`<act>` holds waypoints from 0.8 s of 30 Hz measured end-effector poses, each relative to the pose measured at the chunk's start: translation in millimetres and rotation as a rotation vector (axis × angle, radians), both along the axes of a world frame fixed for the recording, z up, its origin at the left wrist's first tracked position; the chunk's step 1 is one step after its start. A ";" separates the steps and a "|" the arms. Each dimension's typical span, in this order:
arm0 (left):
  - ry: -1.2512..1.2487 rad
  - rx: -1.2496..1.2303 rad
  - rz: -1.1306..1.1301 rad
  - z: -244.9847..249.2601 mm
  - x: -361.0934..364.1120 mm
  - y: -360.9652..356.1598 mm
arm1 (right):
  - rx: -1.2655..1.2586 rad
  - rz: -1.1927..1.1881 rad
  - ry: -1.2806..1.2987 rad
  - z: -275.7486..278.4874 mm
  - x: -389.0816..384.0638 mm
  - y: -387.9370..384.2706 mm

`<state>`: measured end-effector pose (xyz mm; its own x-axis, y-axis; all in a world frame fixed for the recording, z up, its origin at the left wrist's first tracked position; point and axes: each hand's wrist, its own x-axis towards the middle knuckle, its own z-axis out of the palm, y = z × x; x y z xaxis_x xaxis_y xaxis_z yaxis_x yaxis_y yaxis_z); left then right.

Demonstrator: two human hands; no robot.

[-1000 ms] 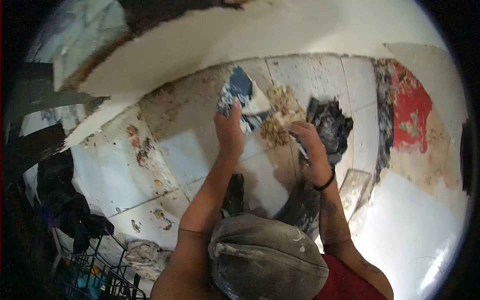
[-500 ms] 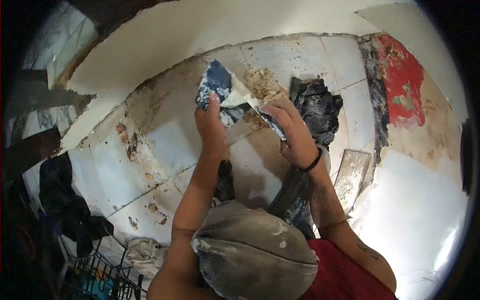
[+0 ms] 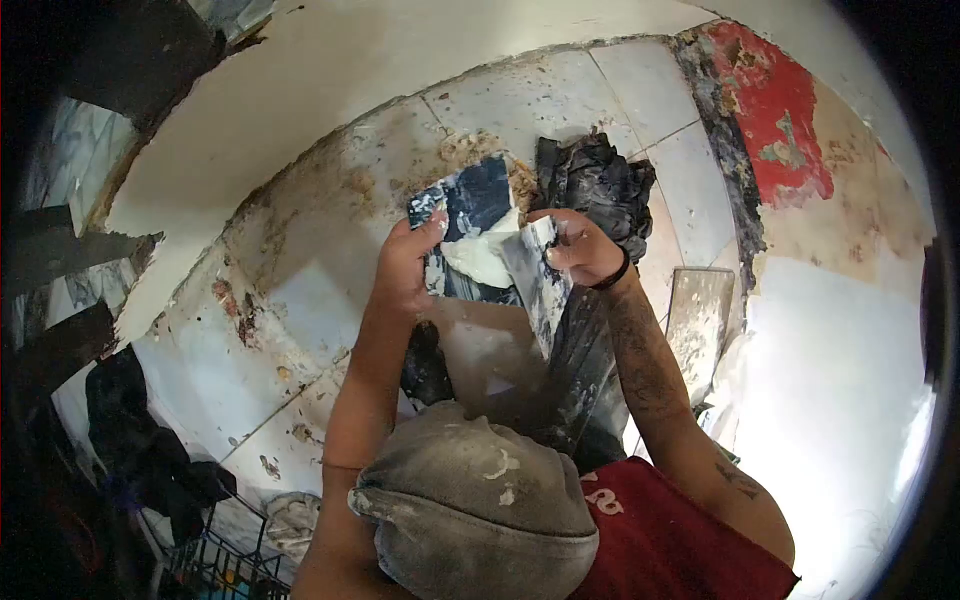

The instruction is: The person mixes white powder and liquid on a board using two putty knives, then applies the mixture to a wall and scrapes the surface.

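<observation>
Below you, the stained tile floor carries a dark rag heap. Your left hand grips the blue board by its edge, with white putty heaped on it. Your right hand closes round a scraper blade that touches the putty. The board looks loaded, and no putty seems spread yet.

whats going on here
A person bends over a stained tiled floor. The left hand holds up a blue-and-white tile with a lump of white paste on it. The right hand holds a flat scraper by the tile's edge. A dark crumpled heap lies just beyond.
</observation>
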<state>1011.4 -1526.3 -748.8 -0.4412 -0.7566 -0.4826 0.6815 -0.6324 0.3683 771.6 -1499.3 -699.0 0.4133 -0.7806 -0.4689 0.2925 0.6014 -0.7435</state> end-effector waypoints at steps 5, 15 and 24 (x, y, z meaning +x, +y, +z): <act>0.106 0.055 0.044 37.0 12.4 -4.3 | 0.045 0.016 0.196 -42.0 -20.0 -2.6; -0.253 -0.039 0.370 3.5 31.4 -9.8 | -0.125 -0.572 -0.185 5.5 -34.0 27.1; -0.320 -0.051 0.404 6.2 18.2 -3.7 | -0.896 0.019 1.158 60.6 27.5 11.0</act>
